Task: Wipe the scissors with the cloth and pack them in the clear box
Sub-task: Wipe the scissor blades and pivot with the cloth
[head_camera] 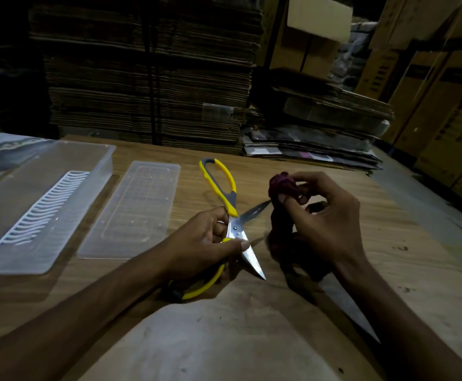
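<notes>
1. Scissors (236,229), yellow-handled and splayed wide open, lie in the head view near the middle of the tabletop (293,312), toward its near edge; one blade points to the near edge, the other toward the cloth (279,215).
2. Left hand (210,243) grips the scissors at the pivot, fingers curled round the handle necks and thumb lying on the near blade.
3. Right hand (326,218) pinches the dark red, bunched cloth between thumb and fingertips; the far blade's tip touches or sits just beside the cloth, I cannot tell which.
4. Box (31,215) sits at the left edge with a white rack inside; its lid (133,213) lies just beside it, between box and scissors.
5. Step in hand, by my judgement: wiping, with the far blade about to be drawn through the cloth. The next move calls for folding the cloth over the flat of the blade and stroking away from the edge, keeping fingertips off it.
6. Hard to make out: the near handle loop is partly under the left wrist, the cloth's lower end is lost in shadow, and the box's left side is cut off by the frame.
</notes>
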Motion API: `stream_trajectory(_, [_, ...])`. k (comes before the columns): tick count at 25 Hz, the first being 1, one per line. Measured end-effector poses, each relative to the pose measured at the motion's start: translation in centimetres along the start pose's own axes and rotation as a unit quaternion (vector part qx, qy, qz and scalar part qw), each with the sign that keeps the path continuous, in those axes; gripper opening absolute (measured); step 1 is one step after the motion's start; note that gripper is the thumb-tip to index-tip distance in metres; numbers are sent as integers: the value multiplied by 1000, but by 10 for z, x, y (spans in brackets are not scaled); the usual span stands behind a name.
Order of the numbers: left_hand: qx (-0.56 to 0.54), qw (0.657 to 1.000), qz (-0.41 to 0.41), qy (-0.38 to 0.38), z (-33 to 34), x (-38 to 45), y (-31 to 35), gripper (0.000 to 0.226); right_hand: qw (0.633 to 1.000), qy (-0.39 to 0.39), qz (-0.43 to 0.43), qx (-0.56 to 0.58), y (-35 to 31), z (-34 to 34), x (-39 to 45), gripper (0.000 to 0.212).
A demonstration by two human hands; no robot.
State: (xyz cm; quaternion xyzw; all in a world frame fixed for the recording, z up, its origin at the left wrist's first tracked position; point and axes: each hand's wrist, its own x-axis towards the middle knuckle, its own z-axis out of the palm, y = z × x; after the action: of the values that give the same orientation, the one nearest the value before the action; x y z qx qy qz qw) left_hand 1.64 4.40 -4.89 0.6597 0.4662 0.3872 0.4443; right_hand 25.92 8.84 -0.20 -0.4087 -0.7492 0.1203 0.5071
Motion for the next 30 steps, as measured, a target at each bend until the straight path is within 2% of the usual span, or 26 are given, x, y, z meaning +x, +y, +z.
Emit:
stream_trajectory(3, [-45, 999, 3, -2, 0, -2, -1, 36, 998, -44, -47, 16, -12, 14, -10, 37])
stream_trajectory(6, [-65, 998, 11, -17, 1, -3, 0, 45, 995, -78, -62, 14, -12, 24, -16, 38])
stream_trajectory(8, [-56, 998, 13, -19, 0, -2, -3, 47, 995, -75, -64, 15, -11, 25, -16, 37])
stream_trajectory(11, [-23, 1000, -1, -15, -1, -1, -2, 53, 997, -64, -14, 41, -6, 24, -13, 31])
stream_trajectory(15, [12, 1000, 7, 0, 1, 1, -1, 33, 996, -15, 69, 54, 2, 10, -6, 25])
stream_trajectory(19, [8, 1000, 5, 9, 2, 2, -1, 31, 999, 3, 23, 39, -9, 8, -10, 29])
stream_trajectory(24, [-48, 999, 13, -5, 1, -1, 3, 40, 997, -59, -24, 40, -20, 27, -22, 39])
stream_trajectory(26, [-39, 999, 10, -10, 1, -1, 0, 44, 996, -69, -19, 48, -20, 24, -21, 43])
stream_trajectory(30, [-33, 999, -11, -14, 2, 1, -3, 39, 996, -68, 8, 52, -15, 23, -16, 34])
